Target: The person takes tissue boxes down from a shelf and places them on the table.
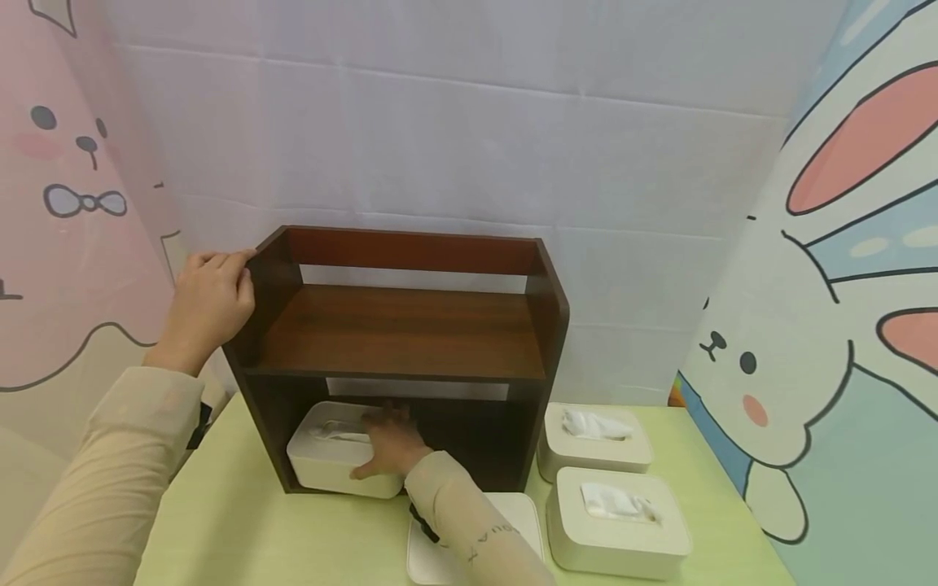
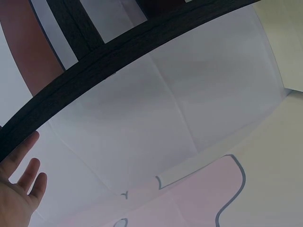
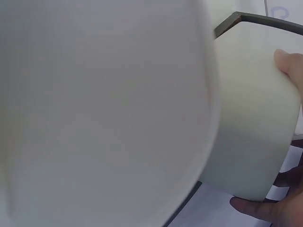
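A dark brown two-tier wooden shelf [image 1: 403,330] stands on the table. At its upper left side panel, my left hand [image 1: 212,301] holds the edge; in the left wrist view several fingers of the left hand [image 2: 21,189] show along the panel's outer face. Inside the lower tier, toward the left, sits a white tissue box [image 1: 330,464] with tissue in its top slot. My right hand [image 1: 392,443] grips this box at its right part, thumb on the front. The right wrist view shows the thumb and fingers spread across the tissue box [image 3: 255,104].
Two more white tissue boxes, a rear one [image 1: 564,456] and a front one [image 1: 615,553], stand right of the shelf. Another white box [image 1: 523,513] lies partly under my right forearm. The yellow-green table [image 1: 227,521] meets a white cloth backdrop [image 1: 454,146].
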Demonstrator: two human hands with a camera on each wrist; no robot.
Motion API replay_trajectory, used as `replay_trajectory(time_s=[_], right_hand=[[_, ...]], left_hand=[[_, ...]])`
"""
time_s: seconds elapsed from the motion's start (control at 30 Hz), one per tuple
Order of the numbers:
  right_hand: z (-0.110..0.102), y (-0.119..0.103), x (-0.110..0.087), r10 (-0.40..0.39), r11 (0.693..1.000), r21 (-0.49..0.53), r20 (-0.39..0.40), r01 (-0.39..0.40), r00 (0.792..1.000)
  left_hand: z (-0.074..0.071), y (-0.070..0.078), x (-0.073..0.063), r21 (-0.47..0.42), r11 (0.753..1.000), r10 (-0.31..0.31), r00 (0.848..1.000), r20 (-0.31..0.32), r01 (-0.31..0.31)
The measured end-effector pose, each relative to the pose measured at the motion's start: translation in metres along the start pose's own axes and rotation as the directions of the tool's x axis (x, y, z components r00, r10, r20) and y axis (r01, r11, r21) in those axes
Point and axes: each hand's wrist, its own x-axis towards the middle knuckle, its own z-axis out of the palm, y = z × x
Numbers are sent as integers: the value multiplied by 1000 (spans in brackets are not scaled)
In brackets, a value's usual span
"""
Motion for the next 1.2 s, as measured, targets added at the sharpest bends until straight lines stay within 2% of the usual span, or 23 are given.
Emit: replay_trajectory(time_s=[0.27, 0.73, 1.03, 1.2], right_hand=[[-7, 0, -8, -34, 998, 47, -18, 34, 999], [-17, -6, -36, -87, 996, 6, -8, 87, 996], [-26, -12, -58, -138, 990, 2, 39, 138, 990], [-28, -19, -67, -148, 989, 42, 90, 145, 985]], left_hand=[[0, -1, 0, 1, 1000, -5, 1000, 8, 5], [-1, 0, -1, 8, 1000, -6, 1000, 15, 5], [-1, 0, -1, 4, 1000, -9, 1000, 12, 9], [-1, 0, 0, 1, 1000, -1, 1000, -1, 1]])
